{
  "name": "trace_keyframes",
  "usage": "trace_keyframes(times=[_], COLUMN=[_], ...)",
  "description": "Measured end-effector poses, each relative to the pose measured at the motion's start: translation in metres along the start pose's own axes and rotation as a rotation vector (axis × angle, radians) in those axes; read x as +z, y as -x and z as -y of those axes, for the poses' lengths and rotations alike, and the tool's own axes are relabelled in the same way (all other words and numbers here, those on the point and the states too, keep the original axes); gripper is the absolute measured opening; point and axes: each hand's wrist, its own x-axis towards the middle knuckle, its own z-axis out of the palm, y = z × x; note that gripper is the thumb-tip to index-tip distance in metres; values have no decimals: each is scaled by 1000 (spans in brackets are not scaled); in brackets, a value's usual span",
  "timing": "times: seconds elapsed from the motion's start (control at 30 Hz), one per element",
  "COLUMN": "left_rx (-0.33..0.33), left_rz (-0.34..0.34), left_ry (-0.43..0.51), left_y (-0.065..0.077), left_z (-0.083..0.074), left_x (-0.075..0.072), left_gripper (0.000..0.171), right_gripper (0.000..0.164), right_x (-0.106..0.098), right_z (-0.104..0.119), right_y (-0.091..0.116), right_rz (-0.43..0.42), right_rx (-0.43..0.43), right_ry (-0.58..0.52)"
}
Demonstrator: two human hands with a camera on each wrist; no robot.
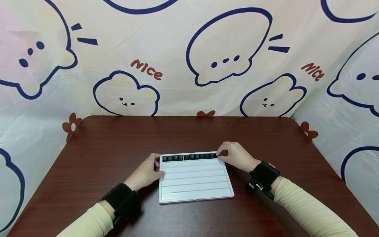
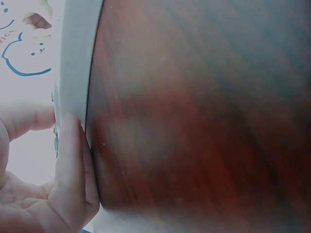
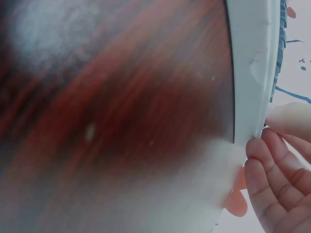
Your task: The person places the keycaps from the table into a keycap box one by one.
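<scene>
A white keycap tray point(image 1: 196, 180) with raised ridges across it lies on the table, a row of black keycaps point(image 1: 189, 157) along its far edge. My left hand point(image 1: 145, 171) grips the tray's left side near the far corner, thumb over the top and fingers along the side. At the right end of the row, my right hand point(image 1: 236, 155) pinches with thumb and index finger. In the right wrist view a small dark bit of a keycap point(image 3: 265, 126) shows between those fingertips, at the tray's rim; most of it is hidden.
The brown wooden table point(image 1: 124, 135) extends around the tray on every side. Behind and beside it hangs a pale cloth point(image 1: 174, 42) printed with blue-outlined cartoon figures. Black bands point(image 1: 122, 200) are strapped round both wrists.
</scene>
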Motion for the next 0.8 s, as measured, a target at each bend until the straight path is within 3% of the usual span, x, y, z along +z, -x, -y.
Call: trace_keyframes(times=[0.57,0.8], left_rx=[8,-18], left_rz=[9,125], left_ry=[12,38], left_y=[1,-10], left_z=[0,-2], left_x=[-1,-17], left_gripper=[67,68], right_gripper=[13,21], right_x=[-2,-13], right_z=[-3,-12], right_y=[4,12], right_rz=[27,5], right_rx=[17,20], right_ry=[-28,-1])
